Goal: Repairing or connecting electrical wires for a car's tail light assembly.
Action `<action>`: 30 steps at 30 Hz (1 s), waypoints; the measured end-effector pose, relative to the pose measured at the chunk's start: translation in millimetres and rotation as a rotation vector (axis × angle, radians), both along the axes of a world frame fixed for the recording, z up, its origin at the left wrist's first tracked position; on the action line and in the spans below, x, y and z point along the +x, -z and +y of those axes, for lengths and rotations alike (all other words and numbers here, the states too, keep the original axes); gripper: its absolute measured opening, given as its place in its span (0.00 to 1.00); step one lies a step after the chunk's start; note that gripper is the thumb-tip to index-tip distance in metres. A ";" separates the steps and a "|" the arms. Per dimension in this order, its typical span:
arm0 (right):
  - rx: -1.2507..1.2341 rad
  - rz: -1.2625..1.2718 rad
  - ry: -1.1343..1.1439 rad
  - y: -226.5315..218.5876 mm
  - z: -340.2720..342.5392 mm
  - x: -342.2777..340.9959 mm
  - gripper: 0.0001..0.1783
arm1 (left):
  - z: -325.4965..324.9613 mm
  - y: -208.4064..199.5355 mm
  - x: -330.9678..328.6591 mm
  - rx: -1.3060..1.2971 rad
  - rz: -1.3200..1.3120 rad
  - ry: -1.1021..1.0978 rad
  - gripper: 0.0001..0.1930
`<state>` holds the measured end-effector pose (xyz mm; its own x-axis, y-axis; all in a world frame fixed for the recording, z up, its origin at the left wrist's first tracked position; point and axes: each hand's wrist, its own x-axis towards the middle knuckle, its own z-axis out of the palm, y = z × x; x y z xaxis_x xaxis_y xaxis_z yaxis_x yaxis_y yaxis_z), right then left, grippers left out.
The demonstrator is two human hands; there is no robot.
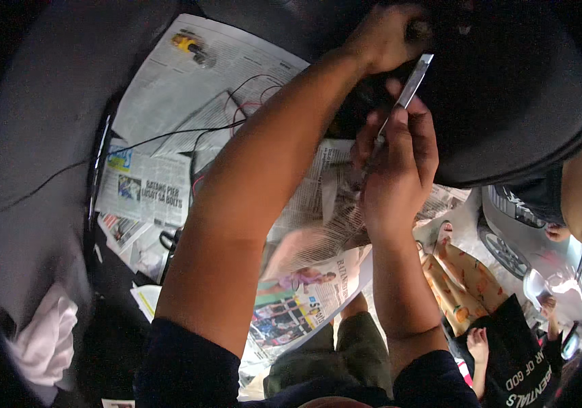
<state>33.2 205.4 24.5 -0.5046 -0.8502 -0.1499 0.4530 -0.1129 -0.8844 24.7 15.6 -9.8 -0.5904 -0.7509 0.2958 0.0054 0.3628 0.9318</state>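
My right hand point(399, 160) is raised near the middle and closed around a slim metal utility knife point(414, 81). The knife's bright flat blade end points up and to the right, toward a dark fabric-like panel point(501, 122). My left arm reaches across to the upper right, where my left hand point(393, 37) is closed in shadow against the dark area. A small roundish dark form shows beside its fingers; what they grip is too dim to name. The knife tip is just below my left hand.
Newspaper sheets point(148, 109) cover the surface below. On them lie a yellow and black tool point(187, 45) and thin black and red wires point(219, 126). A pale cloth point(46, 333) is at lower left. People point(508, 347) and a car wheel point(505, 251) appear at right.
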 end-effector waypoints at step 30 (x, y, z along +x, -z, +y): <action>-0.116 0.452 0.519 57.6 -105.7 -32.3 0.19 | -61.5 -37.5 30.5 -0.197 0.004 0.276 0.05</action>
